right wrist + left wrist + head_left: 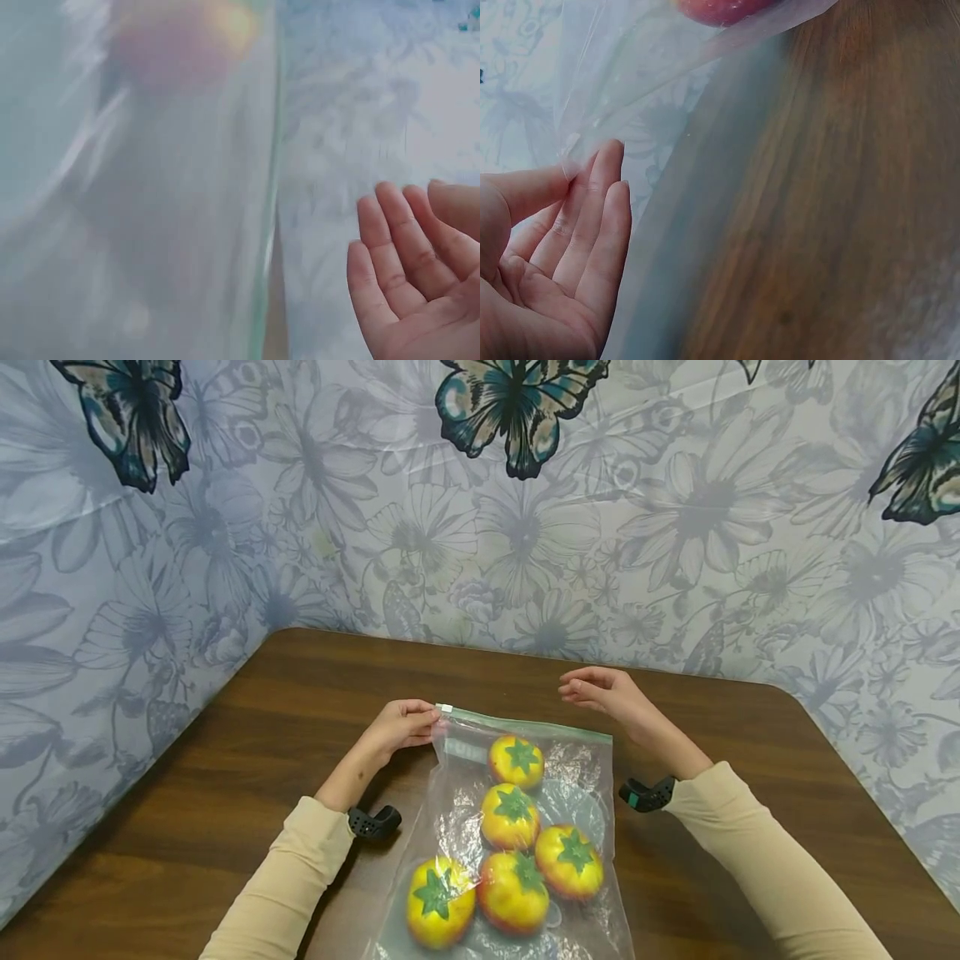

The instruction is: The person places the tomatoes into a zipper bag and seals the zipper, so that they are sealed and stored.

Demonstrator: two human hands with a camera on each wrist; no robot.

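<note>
A clear zip bag (465, 793) with a green strip along its top edge holds several yellow-and-red, tomato-like fruits (510, 817) with green star-shaped tops. My left hand (408, 724) pinches the bag's upper left corner between thumb and fingertips, right beside a small white slider (445, 708). In the left wrist view, the thumb of that hand (562, 240) presses the film against the index finger. Beyond the upper right corner of the bag, my right hand (603, 692) is raised with nothing in it. Its fingers (394, 240) look relaxed and slightly bent in the right wrist view, apart from the green edge.
The bag is over a dark brown wooden table (300, 710) with rounded far corners. Behind the table hangs a pale floral wall covering (525, 560) with large butterfly prints. Each wrist wears a black band (373, 822) below a cream sleeve.
</note>
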